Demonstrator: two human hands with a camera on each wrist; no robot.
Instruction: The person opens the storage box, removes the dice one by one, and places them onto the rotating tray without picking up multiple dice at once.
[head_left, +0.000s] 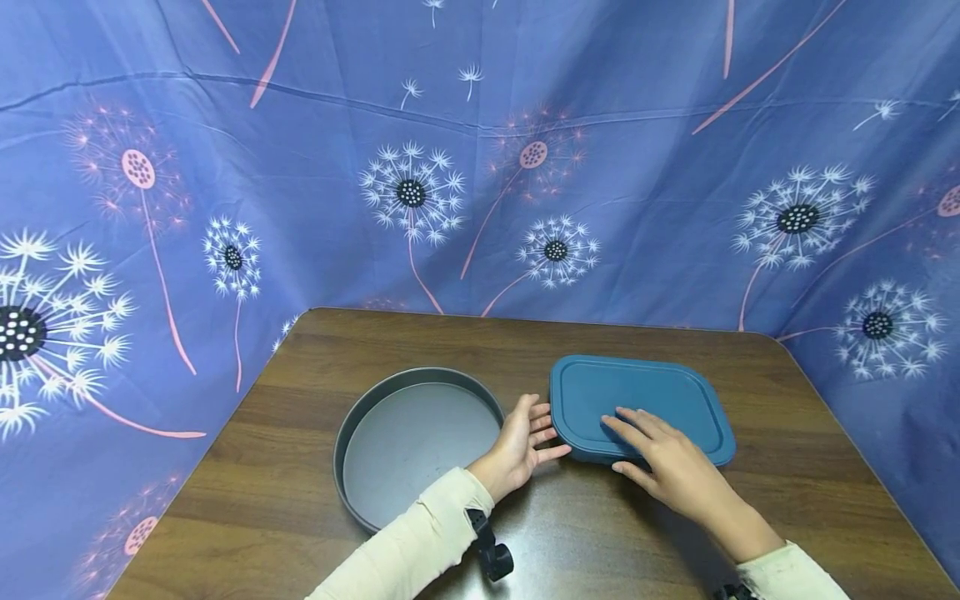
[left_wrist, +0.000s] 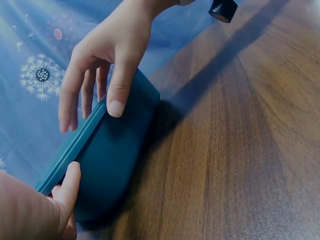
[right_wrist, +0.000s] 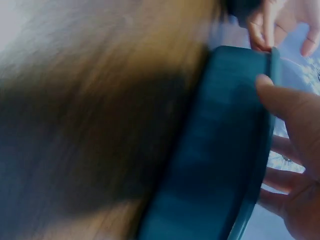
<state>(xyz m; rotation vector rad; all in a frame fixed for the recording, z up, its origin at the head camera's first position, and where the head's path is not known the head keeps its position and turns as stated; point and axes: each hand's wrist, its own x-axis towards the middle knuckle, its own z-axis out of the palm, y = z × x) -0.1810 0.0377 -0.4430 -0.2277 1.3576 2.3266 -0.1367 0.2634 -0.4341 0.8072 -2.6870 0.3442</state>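
Observation:
A blue rectangular container with a lid (head_left: 637, 387) lies on the table, right of centre. My left hand (head_left: 519, 442) is at its left end, palm turned toward it and fingers spread, fingertips right at the lid's edge. In the left wrist view, one finger lies along the container's side (left_wrist: 112, 155) just under the rim. Over the front of the lid hovers my right hand (head_left: 675, 467), its fingers loosely extended. Its thumb hangs beside the front wall, seen in the right wrist view near the rim of the container (right_wrist: 215, 150).
A round dark grey baking pan (head_left: 412, 450) stands on the wooden table (head_left: 570, 542) to the left, partly behind my left forearm. Blue cloth with a dandelion print (head_left: 480, 208) hangs around the table's back and sides.

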